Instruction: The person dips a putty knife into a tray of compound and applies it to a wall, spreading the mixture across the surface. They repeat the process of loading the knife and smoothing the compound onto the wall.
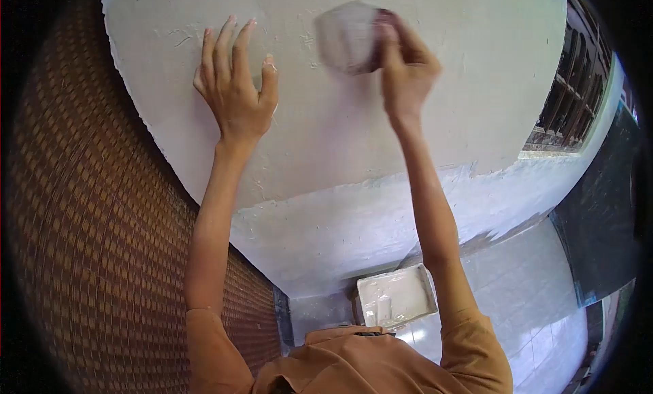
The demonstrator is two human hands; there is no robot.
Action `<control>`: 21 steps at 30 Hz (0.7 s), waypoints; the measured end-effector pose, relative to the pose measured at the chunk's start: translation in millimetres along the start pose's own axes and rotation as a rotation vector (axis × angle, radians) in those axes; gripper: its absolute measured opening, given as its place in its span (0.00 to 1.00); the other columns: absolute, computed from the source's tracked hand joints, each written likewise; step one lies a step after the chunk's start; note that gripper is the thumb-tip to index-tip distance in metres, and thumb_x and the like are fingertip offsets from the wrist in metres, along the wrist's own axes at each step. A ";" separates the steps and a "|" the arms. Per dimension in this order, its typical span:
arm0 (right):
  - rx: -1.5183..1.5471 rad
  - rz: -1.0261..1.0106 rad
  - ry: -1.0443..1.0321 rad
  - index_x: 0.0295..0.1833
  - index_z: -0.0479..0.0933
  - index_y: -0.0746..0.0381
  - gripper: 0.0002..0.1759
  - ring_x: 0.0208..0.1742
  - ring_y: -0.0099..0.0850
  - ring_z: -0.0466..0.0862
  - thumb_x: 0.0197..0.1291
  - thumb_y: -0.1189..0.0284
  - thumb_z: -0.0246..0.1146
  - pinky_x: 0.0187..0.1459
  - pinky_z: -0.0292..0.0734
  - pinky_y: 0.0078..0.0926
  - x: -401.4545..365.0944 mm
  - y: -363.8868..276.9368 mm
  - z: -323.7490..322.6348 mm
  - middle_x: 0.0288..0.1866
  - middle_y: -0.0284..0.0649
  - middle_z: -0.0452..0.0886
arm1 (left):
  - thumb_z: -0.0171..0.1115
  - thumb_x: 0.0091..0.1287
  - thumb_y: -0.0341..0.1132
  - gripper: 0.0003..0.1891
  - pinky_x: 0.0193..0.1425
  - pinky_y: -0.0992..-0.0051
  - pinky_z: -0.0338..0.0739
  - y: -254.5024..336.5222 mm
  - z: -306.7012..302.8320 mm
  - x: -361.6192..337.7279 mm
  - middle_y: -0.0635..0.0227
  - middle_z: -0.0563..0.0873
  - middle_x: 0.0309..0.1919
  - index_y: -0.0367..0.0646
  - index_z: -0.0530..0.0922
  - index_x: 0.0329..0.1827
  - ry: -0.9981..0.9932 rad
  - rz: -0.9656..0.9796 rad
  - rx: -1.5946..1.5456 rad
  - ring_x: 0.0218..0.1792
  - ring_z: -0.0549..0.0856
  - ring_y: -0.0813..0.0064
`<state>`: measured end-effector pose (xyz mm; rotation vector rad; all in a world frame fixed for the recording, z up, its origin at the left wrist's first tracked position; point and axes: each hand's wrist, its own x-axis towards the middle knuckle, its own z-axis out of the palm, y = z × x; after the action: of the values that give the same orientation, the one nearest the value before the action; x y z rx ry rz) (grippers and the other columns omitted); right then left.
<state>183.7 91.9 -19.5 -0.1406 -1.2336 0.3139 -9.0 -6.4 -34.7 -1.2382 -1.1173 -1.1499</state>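
My left hand (238, 98) is up at the wall (320, 149), fingers spread and pointing upward, with whitish smears on the thumb and fingertips. In my right hand (411, 78) is a putty scraper (347, 39), its broad pale blade blurred by motion and its dark reddish edge pinched between thumb and fingers. The blade lies close over the wall, to the right of my left hand. A cream coat with small ridges and flecks covers the upper wall, ending in an uneven lower edge above a whiter, bluish band.
A tray (360, 304) holding whitish paste stands on the tiled floor (507, 278) below, near my body. Brown woven matting (102, 210) rises along the left. To the right are a barred window opening (575, 81) and a dark panel (602, 203).
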 end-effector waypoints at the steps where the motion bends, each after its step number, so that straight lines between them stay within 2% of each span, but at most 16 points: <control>1: 0.003 -0.001 -0.003 0.54 0.81 0.70 0.15 0.39 0.24 0.83 0.64 0.76 0.63 0.41 0.80 0.22 3.5 0.6 -9.5 0.41 0.42 0.87 | 0.55 0.65 0.43 0.27 0.69 0.49 0.52 -1.7 -2.8 -1.6 0.66 0.69 0.70 0.52 0.70 0.69 0.002 -0.002 0.004 0.74 0.59 0.55; 3: 0.111 0.089 0.352 0.56 0.79 0.71 0.15 0.41 0.26 0.84 0.66 0.77 0.61 0.41 0.81 0.22 20.1 2.8 -45.8 0.44 0.45 0.86 | 0.55 0.65 0.43 0.27 0.69 0.49 0.52 -4.9 -8.9 -5.3 0.66 0.68 0.70 0.52 0.70 0.68 -0.012 -0.006 0.026 0.74 0.59 0.55; 5: 0.164 0.047 0.406 0.58 0.77 0.72 0.16 0.42 0.27 0.84 0.67 0.78 0.59 0.41 0.82 0.22 26.8 -9.8 -56.3 0.46 0.45 0.85 | 0.55 0.65 0.43 0.27 0.69 0.49 0.52 -10.2 -10.2 -4.8 0.66 0.68 0.71 0.52 0.70 0.68 -0.003 -0.015 0.044 0.74 0.59 0.55; 7: 0.208 0.036 0.298 0.56 0.79 0.72 0.15 0.43 0.27 0.84 0.66 0.77 0.60 0.42 0.82 0.24 18.7 -16.9 -30.4 0.46 0.43 0.85 | 0.55 0.65 0.43 0.27 0.69 0.50 0.52 -9.0 -8.9 -4.0 0.66 0.68 0.71 0.52 0.70 0.69 -0.017 -0.011 0.043 0.74 0.59 0.55; 9: 0.122 0.070 0.063 0.54 0.81 0.70 0.15 0.43 0.27 0.85 0.65 0.74 0.64 0.44 0.81 0.23 -1.2 -24.2 2.2 0.44 0.44 0.87 | 0.54 0.67 0.43 0.27 0.71 0.49 0.50 -2.7 -4.1 1.3 0.66 0.69 0.71 0.53 0.68 0.70 0.009 -0.024 0.027 0.74 0.59 0.53; 11: 0.107 0.050 -0.005 0.52 0.82 0.69 0.15 0.43 0.25 0.84 0.62 0.72 0.66 0.46 0.79 0.21 -10.4 -16.0 19.9 0.43 0.44 0.87 | 0.54 0.67 0.43 0.27 0.71 0.49 0.50 4.3 -3.1 3.3 0.66 0.69 0.71 0.53 0.69 0.70 0.001 -0.008 0.007 0.74 0.59 0.53; 12: 0.026 0.062 0.060 0.51 0.82 0.70 0.15 0.41 0.26 0.85 0.61 0.73 0.66 0.47 0.78 0.21 -3.7 0.1 10.9 0.45 0.48 0.87 | 0.55 0.67 0.43 0.27 0.71 0.49 0.50 4.2 -4.9 3.5 0.66 0.69 0.70 0.53 0.69 0.70 -0.007 0.004 -0.008 0.74 0.59 0.53; 13: -0.088 0.001 0.146 0.52 0.82 0.70 0.14 0.40 0.27 0.85 0.64 0.75 0.63 0.43 0.81 0.23 5.9 6.7 -5.2 0.43 0.46 0.87 | 0.55 0.67 0.43 0.27 0.71 0.49 0.50 1.6 -7.6 1.6 0.66 0.69 0.70 0.53 0.69 0.70 -0.005 0.002 -0.002 0.74 0.59 0.53; 15: 0.150 0.074 0.301 0.56 0.79 0.72 0.15 0.39 0.27 0.85 0.66 0.76 0.62 0.36 0.83 0.21 16.8 -7.8 -32.8 0.46 0.45 0.85 | 0.55 0.65 0.43 0.27 0.68 0.50 0.52 -3.3 -11.5 -2.7 0.65 0.69 0.70 0.52 0.70 0.68 0.004 0.008 0.020 0.73 0.59 0.55; 17: 0.205 0.027 0.347 0.55 0.78 0.74 0.15 0.39 0.30 0.85 0.66 0.77 0.61 0.36 0.85 0.25 24.2 -19.5 -37.1 0.47 0.47 0.84 | 0.54 0.65 0.43 0.27 0.68 0.50 0.53 -8.3 -13.1 -2.4 0.66 0.69 0.70 0.52 0.70 0.69 0.004 -0.002 0.033 0.74 0.59 0.55; 18: 0.233 0.009 0.304 0.56 0.79 0.72 0.15 0.40 0.29 0.85 0.66 0.77 0.61 0.35 0.85 0.25 23.0 -14.4 -28.5 0.46 0.46 0.85 | 0.54 0.64 0.43 0.27 0.68 0.50 0.53 -8.0 -13.1 -3.4 0.66 0.69 0.70 0.52 0.70 0.69 -0.008 -0.005 0.037 0.74 0.59 0.55; 21: 0.131 0.032 -0.015 0.56 0.80 0.70 0.15 0.41 0.26 0.84 0.65 0.75 0.63 0.44 0.82 0.22 5.1 -23.0 10.6 0.45 0.42 0.85 | 0.56 0.66 0.43 0.27 0.72 0.49 0.49 -0.8 -8.2 1.3 0.66 0.68 0.71 0.52 0.69 0.70 -0.023 -0.031 -0.008 0.74 0.58 0.53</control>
<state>178.8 71.0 -5.2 -0.0447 -1.2225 0.4229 -9.7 -14.6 -33.6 -1.2468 -1.1541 -1.1670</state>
